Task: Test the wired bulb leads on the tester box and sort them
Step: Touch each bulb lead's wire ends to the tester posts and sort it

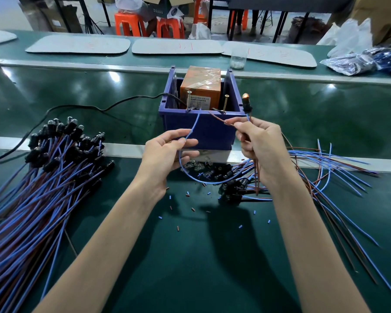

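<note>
Tester box at 12 o'clock, two screws on near rim; L hand pinches blue wire betw. thumb and forefinger, other fingers loosely curled; wire tip meets left screw; R hand pinches brown wire, tip at rim near right screw, contact not discernible; same hand grips the lead below the bulb, lit, upright, at 1 o'clock beside box; lead pile at 9 o'clock; second pile at 3 o'clock; insulation bits at 6 o'clock.
</note>
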`<state>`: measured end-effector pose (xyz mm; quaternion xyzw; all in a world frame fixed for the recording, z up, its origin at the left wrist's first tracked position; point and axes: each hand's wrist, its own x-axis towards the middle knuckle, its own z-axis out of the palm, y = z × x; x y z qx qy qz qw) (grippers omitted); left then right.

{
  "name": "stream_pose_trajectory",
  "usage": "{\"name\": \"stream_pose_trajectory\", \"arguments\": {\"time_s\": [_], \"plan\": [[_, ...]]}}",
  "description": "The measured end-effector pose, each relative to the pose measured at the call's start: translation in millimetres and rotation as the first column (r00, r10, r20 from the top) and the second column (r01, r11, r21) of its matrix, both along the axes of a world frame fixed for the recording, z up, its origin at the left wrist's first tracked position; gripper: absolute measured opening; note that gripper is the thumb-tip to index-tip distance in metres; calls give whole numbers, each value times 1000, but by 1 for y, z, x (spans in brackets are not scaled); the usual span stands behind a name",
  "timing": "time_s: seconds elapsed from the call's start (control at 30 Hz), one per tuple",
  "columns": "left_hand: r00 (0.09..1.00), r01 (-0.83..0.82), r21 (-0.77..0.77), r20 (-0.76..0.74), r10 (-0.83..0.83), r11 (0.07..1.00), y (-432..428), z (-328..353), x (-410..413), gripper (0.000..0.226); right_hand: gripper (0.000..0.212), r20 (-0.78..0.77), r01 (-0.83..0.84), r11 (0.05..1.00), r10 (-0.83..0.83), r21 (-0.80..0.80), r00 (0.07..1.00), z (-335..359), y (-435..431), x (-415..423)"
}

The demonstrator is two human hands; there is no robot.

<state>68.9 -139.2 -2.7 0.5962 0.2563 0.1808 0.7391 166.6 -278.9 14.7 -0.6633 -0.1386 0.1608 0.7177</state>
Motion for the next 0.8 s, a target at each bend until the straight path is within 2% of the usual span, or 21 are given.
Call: {"name": "stream_pose_trajectory", "arguments": {"time_s": [0.13, 0.27, 0.47, 0.63, 0.73, 0.8], "plan": [[994, 107, -36, -18, -108, 994, -6, 0, -1, 24, 27, 41, -46, 997, 49, -67, 998, 1, 2, -4], [989, 146, -120, 12, -146, 982, -7, 2, 2, 20, 24, 115, -67, 984, 87, -167, 990, 4, 3, -5], [991, 131, -63, 39, -128, 989, -5, 5, 0, 23, 27, 241, 24, 955, 51, -297, 969, 7, -3, -5], [996, 28, -120, 86, -18, 992, 1, 10, 0, 29, 27, 242, 89, 986, -53, -142, 969, 12, -10, -2], [987, -37, -184, 150, 65, 982, 4, 16, -2, 30, 23, 222, 176, 984, -179, 33, 959, 17, -12, 0], [976, -70, -204, 186, 109, 976, 6, 20, -3, 28, 22, 302, 293, 953, -303, 78, 904, 17, -11, 2]]}}
